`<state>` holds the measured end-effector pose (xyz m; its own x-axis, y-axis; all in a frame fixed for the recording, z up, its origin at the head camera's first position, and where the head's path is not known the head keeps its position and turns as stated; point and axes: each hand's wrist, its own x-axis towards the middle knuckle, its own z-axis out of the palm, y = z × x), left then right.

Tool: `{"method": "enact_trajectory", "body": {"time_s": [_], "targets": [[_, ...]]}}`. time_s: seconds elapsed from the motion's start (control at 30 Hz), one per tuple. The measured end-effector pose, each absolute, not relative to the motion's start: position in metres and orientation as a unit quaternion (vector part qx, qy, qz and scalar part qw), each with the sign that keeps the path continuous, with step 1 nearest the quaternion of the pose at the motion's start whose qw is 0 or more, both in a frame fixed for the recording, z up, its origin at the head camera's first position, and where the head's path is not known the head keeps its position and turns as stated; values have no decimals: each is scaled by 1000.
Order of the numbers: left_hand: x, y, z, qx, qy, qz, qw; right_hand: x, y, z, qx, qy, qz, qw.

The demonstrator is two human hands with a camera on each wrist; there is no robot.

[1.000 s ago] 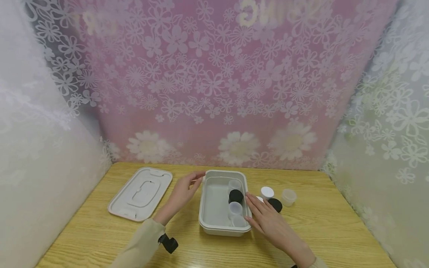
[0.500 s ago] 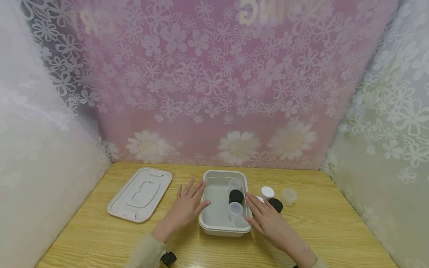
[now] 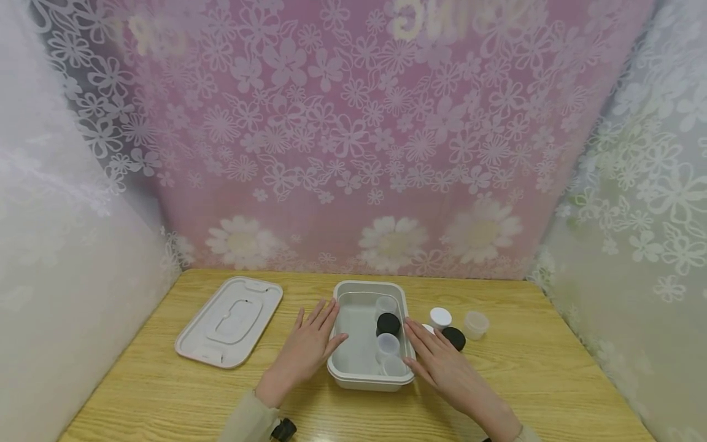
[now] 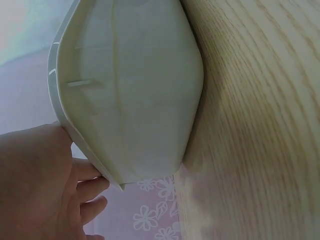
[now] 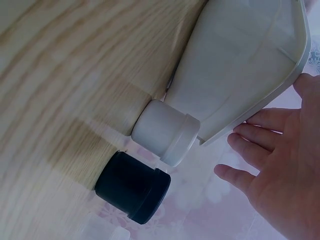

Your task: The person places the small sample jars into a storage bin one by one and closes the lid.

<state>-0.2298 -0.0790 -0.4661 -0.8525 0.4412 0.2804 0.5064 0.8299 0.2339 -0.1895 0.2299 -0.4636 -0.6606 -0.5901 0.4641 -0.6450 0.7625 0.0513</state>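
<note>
A light grey plastic box [image 3: 353, 331] stands without its lid in the middle of the table. Along its right side inside, a black-capped jar [image 3: 388, 323] sits in a row with several clear plastic cups [image 3: 388, 345]. My left hand [image 3: 302, 351] touches the left rim, fingers straight and thumb spread over the edge. On the opposite rim rests my right hand [image 3: 446, 369] with fingers extended. Both wrist views show fingertips against the rim. Beside the box in the right wrist view are a white jar [image 5: 165, 131] and a black jar [image 5: 131, 186].
The flat grey lid [image 3: 234, 322] lies at the left of the wooden table [image 3: 182, 393]. Past my right hand stand another white jar [image 3: 440, 317] and a clear cup [image 3: 476, 324]. Fabric walls with a flower print enclose the table at the back and sides.
My left hand has come from the box's far left corner toward me along the rim, its fingers spreading and straightening. The right hand stays put on the right rim.
</note>
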Motion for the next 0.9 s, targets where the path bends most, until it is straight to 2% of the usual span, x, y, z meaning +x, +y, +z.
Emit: {"method": "enact_trajectory", "body": {"time_s": [0.27, 0.47, 0.6, 0.8, 0.9], "targets": [[-229, -79, -464, -252, -950, -150, 109, -190, 230, -462, 338, -910, 72, 227], [-229, -78, -464, -250, -949, -164, 103, -194, 237, -454, 337, -899, 148, 239], [-227, -79, -463, -250, -948, -169, 105, -201, 253, -444, 295, -896, 209, 257], [-226, -79, -462, -251, -947, -172, 104, -213, 286, -440, 223, -876, 286, 319], [-226, -79, -462, -252, -946, -174, 102, -219, 304, -444, 193, -857, 361, 313]]}}
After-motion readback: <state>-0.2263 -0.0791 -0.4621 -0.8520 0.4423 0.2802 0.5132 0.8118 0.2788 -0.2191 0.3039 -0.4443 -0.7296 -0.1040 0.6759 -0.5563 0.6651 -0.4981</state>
